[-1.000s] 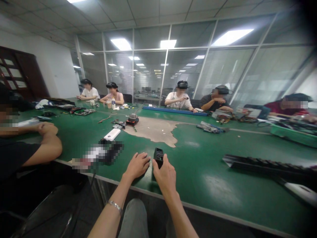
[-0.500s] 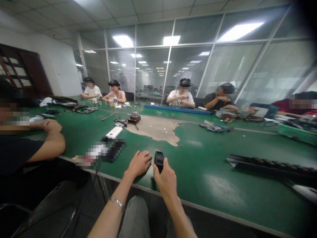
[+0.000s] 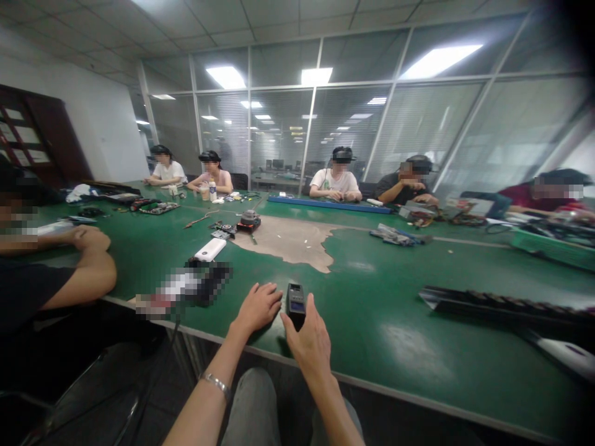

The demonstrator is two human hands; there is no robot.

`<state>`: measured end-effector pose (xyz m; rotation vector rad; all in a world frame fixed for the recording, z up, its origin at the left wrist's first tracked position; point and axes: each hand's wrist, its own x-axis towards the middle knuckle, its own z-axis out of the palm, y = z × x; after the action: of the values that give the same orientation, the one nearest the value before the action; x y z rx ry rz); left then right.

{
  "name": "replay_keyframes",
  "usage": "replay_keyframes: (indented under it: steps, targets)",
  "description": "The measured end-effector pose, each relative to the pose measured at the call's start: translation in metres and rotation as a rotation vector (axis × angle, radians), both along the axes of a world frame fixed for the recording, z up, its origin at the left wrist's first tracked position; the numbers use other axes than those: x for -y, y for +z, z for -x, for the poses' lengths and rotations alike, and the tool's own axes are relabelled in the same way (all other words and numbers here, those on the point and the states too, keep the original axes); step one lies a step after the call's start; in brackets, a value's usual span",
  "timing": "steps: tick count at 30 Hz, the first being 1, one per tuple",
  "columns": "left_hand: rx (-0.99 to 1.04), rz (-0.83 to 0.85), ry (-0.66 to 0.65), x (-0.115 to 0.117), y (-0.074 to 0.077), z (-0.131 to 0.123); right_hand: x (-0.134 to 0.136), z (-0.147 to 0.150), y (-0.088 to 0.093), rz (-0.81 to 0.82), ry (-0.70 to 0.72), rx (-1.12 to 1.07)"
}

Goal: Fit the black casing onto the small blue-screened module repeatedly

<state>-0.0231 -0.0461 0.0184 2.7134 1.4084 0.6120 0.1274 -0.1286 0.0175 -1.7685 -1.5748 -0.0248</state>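
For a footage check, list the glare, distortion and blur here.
Head view: ceiling lights reflect in the glass partition; a pale sheen lies on the green table; the wide lens bends the table edge; the top right corner falls dark; pixelation hides one tabletop object.

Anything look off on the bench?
Yes: the green bench top has a large tan patch near its middle, with ragged, torn-looking edges, as if the green surface layer has peeled or worn away. Nothing else stands out.
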Motion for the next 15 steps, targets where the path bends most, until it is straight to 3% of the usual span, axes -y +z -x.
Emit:
replay_keyframes:
  steps: [11,15]
  targets:
    - [0.0,-0.001,-0.001,0.001,0.001,0.001,-0.004,0.004,0.013,0.143,-0.056,0.052]
    - [0.0,-0.007,0.001,0.0,0.0,0.001,-0.006,0.006,0.027,0.128,-0.069,0.034]
